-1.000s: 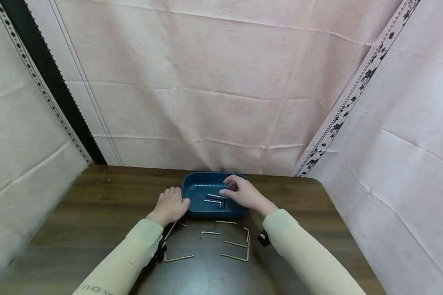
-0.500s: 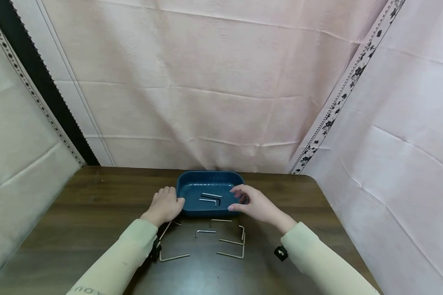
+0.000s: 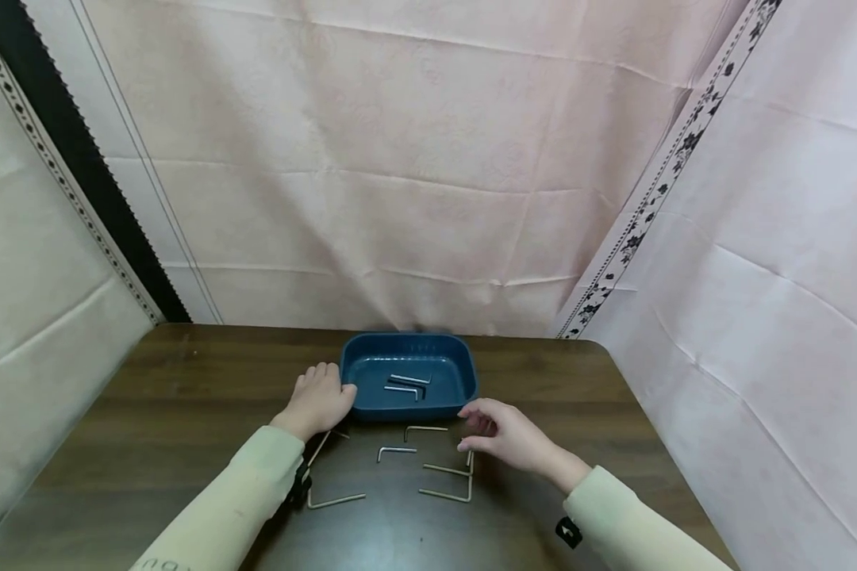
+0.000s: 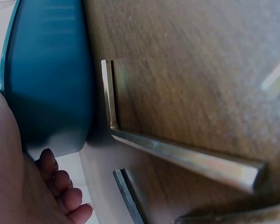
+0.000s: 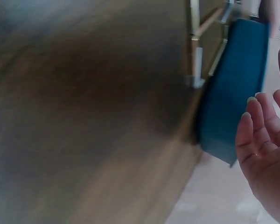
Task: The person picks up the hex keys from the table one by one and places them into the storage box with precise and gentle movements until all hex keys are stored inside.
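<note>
My left hand grips the left edge of a blue rectangular tray, thumb at its rim and fingers along the outer wall. Inside the tray lie a few silver L-shaped hex keys. Loosely bent and holding nothing, my right hand hovers by the tray's front right corner, over an upright-lying hex key that it partly hides. In the left wrist view a brass-coloured hex key lies beside the tray wall. The right wrist view has my right hand's fingers overlapping the tray.
Several more hex keys lie on the wooden table in front of the tray, including a short one, a longer one at right and another at left. A pale cloth hangs behind the table's far edge.
My right hand has moved out of the tray, rightward and toward me, to above the hex keys at right. The left hand stays at the tray's edge. The view has shifted slightly.
</note>
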Tool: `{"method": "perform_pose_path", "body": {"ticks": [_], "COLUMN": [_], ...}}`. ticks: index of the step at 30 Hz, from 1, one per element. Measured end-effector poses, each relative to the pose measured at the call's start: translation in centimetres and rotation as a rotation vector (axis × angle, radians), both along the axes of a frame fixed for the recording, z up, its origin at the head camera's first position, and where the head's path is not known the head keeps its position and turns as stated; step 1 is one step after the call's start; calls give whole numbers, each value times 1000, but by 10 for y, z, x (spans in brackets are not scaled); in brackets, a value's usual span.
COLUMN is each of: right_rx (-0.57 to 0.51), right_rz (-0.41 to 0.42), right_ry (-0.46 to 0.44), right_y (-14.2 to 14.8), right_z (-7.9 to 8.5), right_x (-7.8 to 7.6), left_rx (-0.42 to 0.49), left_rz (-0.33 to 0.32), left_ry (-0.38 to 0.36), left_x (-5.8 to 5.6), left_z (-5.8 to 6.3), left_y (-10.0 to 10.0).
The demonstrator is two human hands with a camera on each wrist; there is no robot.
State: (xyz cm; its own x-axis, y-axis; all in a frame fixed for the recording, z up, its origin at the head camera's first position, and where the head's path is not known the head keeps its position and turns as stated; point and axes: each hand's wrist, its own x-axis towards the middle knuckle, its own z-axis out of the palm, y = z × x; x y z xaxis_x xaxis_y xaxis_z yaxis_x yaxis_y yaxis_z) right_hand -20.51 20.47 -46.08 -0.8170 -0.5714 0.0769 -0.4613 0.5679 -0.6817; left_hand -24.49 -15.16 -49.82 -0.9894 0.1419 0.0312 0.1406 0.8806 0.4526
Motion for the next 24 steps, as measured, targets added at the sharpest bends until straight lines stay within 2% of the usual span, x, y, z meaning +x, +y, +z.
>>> {"method": "perform_pose_path", "body": {"ticks": [4, 10, 24], "right_rx": [44, 121, 213], "right_rz": [-6, -54, -169], "right_ry": [-13, 36, 14], "right_y": [3, 7, 3], "right_z": [-10, -26, -44], "right_x": [-2, -7, -14], "left_rx": [-5, 1, 1], "left_rz": [1, 1, -1], "left_ry": [-1, -6, -9], "left_x": [-1, -2, -2], "left_z": [1, 0, 1], "left_y": [0, 0, 0]}}
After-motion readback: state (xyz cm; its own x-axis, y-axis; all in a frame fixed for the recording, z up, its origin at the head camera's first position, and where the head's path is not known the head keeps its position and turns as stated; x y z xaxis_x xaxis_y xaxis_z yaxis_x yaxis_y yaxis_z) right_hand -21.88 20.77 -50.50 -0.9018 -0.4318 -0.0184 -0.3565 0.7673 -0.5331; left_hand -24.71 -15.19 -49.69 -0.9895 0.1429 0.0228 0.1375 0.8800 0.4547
